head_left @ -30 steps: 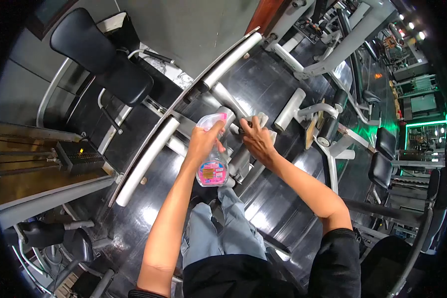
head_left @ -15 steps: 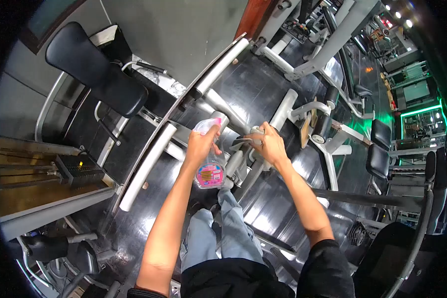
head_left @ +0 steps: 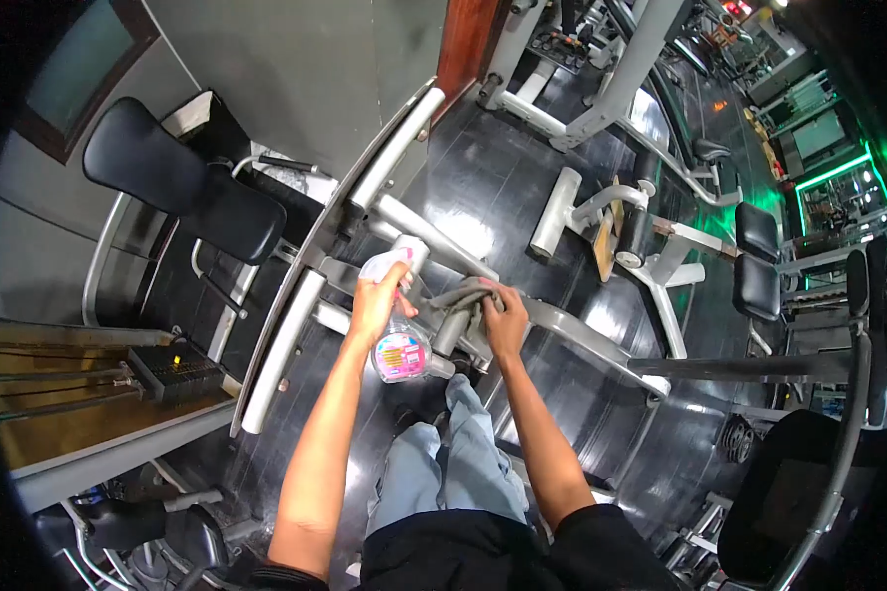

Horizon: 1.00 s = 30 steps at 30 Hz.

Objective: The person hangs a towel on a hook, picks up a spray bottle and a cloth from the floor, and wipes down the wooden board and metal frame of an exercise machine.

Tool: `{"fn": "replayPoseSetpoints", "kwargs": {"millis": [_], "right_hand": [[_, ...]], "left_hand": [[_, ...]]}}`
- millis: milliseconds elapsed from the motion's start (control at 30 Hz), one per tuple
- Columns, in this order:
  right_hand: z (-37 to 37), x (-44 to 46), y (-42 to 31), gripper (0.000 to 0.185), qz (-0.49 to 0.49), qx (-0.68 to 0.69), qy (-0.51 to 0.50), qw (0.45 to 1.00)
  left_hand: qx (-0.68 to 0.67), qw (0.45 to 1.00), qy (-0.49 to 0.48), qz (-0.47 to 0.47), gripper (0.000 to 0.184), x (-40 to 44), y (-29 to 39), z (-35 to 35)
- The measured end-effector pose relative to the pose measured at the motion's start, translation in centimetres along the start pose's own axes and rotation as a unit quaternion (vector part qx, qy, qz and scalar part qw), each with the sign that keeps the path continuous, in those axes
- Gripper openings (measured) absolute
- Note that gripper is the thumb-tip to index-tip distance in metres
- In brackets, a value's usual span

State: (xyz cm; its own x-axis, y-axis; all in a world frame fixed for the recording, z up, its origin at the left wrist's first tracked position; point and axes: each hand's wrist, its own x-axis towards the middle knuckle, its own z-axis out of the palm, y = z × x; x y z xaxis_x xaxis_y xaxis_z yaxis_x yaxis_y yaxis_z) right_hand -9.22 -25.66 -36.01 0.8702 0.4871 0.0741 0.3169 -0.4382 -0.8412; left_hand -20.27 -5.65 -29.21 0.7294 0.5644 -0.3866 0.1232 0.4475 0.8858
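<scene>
My left hand (head_left: 376, 303) is wrapped round the neck of a clear spray bottle (head_left: 401, 357) with a pink label, held upright over the machine. A grey cloth (head_left: 463, 294) is gripped in my right hand (head_left: 504, 317), just to the right of the bottle. The cloth lies against a grey metal part of the machine frame (head_left: 450, 330). Some of my right fingers are hidden by the cloth.
A black padded seat (head_left: 235, 219) stands at the left, with a weight stack (head_left: 175, 372) below it. Thick grey tubes (head_left: 286, 353) surround my hands. A long bar (head_left: 749, 368) crosses at the right. Beyond are a padded roller (head_left: 635, 236) and more gym machines.
My right hand has moved down and closer to the bottle, and more of the cloth now shows. The view has turned and shifted. My left hand still holds the bottle.
</scene>
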Motion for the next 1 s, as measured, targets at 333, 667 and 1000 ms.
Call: {"fn": "replayPoseSetpoints", "kwargs": {"millis": [333,667,1000], "right_hand": [[-3.1,-4.3,-0.7,0.032,0.14,0.072,-0.145,0.977],[-4.9,-7.1,-6.3,0.031,0.144,0.26,-0.172,0.939],[-3.4,-6.8,-10.9,0.031,0.104,0.202,-0.236,0.945]], "left_hand": [[0.119,0.987,0.074,0.073,0.03,-7.2,-1.0,1.0],[0.1,0.952,0.249,0.15,0.024,-14.5,-2.5,-1.7],[0.063,0.948,0.291,0.108,0.028,-14.6,-1.3,-2.3]]}}
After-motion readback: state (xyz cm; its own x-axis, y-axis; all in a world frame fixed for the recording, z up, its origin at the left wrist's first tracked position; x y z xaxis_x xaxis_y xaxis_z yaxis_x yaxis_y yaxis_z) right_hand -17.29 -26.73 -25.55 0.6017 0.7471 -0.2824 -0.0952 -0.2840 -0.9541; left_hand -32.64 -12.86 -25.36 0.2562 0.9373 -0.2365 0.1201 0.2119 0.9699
